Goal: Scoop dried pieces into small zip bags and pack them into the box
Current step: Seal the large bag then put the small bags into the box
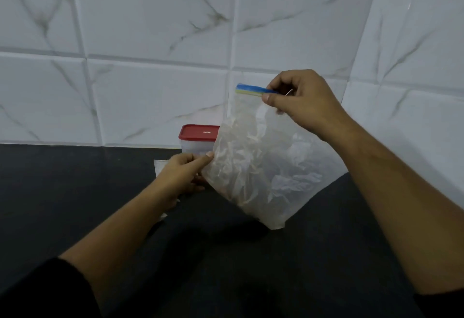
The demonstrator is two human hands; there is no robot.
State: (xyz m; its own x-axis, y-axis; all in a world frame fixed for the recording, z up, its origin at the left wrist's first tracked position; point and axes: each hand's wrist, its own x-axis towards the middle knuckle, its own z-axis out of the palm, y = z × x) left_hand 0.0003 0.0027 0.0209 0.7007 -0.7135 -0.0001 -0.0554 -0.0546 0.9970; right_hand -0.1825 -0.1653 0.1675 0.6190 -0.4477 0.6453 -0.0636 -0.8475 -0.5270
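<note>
We find the zip bag point(261, 167) held in the air above the dark counter point(75, 179), tilted, with its lower corner hanging toward the person. It hangs in front of the box point(198, 133), whose red lid is on. The right hand point(298, 101) pinches the right end of the blue and yellow zip strip point(251, 90) between thumb and fingers. The left hand point(183, 174) pinches the bag's left edge lower down, thumb on the near face. Pale dried pieces point(238, 157) show through the film, gathered mostly on the left and lower part. A pale flat item point(159, 167) lies on the counter, partly hidden by the left hand; we cannot tell what it is.

We judge the step in hand to be closing or checking the seal. We cannot tell whether the strip is pressed shut along its length.

Recommendations:
- Bring the bag upright so that the pieces settle clear of the zip strip.
- Keep the left hand low on the film as an anchor. Draw the pinch along the strip from end to end with steady pressure.
- Press out trapped air first, since a flatter bag should pack better.
- Take the lid off the box before packing.
</note>
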